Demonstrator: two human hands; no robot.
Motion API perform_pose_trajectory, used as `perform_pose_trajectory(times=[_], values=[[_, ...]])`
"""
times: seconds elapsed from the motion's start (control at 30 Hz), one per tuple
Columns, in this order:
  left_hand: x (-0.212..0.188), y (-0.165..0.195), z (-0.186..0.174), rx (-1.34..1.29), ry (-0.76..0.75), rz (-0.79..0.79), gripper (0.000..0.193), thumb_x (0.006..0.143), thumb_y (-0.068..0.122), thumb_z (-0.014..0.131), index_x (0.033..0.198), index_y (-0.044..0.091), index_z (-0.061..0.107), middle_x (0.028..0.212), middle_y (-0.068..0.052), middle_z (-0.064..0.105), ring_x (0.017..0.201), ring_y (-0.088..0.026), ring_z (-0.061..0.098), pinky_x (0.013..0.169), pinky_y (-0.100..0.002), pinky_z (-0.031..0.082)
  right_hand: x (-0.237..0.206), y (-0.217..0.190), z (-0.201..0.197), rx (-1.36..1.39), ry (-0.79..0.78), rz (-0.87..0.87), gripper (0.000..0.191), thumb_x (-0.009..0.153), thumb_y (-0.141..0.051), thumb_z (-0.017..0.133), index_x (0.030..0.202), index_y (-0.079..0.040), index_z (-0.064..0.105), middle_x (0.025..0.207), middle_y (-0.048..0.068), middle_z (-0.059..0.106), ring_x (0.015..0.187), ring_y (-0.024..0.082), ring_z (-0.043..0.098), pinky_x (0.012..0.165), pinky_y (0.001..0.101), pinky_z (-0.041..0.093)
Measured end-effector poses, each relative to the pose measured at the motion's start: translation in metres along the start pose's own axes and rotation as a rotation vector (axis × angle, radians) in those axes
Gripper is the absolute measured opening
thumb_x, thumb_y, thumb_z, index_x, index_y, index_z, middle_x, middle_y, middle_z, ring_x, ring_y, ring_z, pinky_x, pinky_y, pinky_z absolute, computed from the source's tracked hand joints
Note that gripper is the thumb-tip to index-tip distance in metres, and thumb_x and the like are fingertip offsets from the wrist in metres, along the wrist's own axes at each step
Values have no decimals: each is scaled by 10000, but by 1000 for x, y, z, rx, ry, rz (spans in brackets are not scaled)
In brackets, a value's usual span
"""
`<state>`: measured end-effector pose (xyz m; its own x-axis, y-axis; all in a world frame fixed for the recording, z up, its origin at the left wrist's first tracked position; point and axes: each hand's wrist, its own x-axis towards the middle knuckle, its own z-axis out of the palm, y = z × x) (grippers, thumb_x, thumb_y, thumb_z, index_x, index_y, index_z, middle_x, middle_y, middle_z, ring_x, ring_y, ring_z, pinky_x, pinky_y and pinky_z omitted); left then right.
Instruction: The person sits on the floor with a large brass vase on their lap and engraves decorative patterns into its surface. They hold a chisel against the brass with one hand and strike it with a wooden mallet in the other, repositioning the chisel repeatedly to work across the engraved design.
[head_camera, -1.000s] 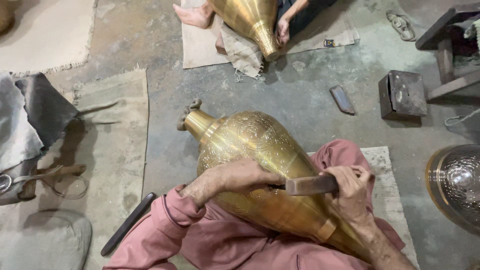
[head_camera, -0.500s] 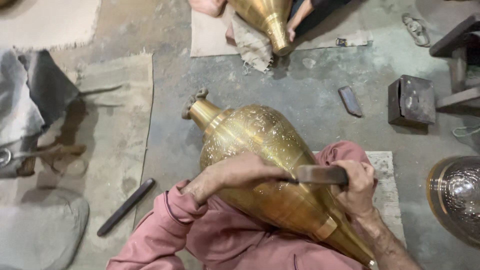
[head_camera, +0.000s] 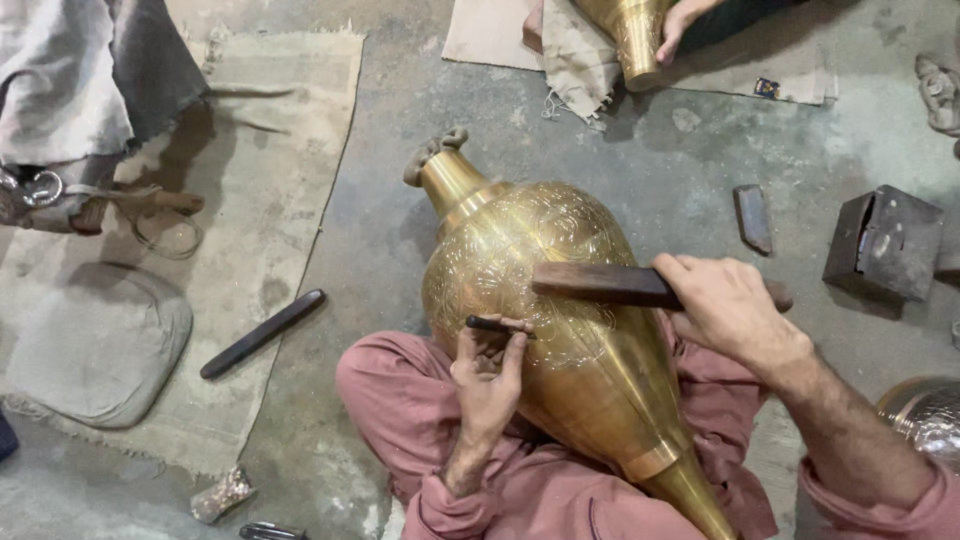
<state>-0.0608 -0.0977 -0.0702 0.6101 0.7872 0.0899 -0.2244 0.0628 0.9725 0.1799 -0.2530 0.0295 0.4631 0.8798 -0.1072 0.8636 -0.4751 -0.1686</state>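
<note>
Brass vase (head_camera: 560, 330) is being rested across lap, neck pointing away | left hand (head_camera: 487, 380) grip is being clenched on small chisel (head_camera: 497, 325), tip touching vase | right hand (head_camera: 735, 310) grip is being clenched on wooden mallet (head_camera: 605, 283) just above vase.

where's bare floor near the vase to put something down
Bare concrete lies between the burlap mat and the brass vase, and between the vase and the metal block. The lap is crowded: left hand, right hand.

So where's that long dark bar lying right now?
In the head view the long dark bar lies on the burlap mat, to the person's left, between the grey cushion and the brass vase.
</note>
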Motion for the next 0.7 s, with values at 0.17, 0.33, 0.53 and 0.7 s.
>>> perform_pose_trajectory(times=[0.17,0.33,0.53,0.7], values=[[1,1,7,0,54,51,342,988,-40,672,1302,-30,538,1106,-108,746,1023,-161,748,907,-270,614,46,-23,-55,-355,-13,-215,296,820,-73,694,1091,-105,578,886,76,688,852,304,727,709,466,579],[-1,12,11,142,125,15,450,952,-18,694,1382,-37,564,1024,-115,793,912,-142,758,780,-243,604,84,-61,-89,82,-45,-325,295,823,-148,708,1047,-46,545,828,113,677,756,324,711,639,460,575],[0,9,17,107,184,68,396,937,-9,732,1312,-40,608,1000,-126,789,876,-138,765,782,-249,625,107,-104,-109,-270,-172,-513,179,901,-125,639,1044,-81,541,827,97,682,753,302,726,631,486,568],[-3,7,16,294,198,91,260,931,18,784,1161,-21,670,963,-111,798,845,-154,765,760,-279,609,112,-115,-116,-223,-188,-521,283,908,-233,673,1104,-92,524,842,115,691,778,338,711,664,502,555]])
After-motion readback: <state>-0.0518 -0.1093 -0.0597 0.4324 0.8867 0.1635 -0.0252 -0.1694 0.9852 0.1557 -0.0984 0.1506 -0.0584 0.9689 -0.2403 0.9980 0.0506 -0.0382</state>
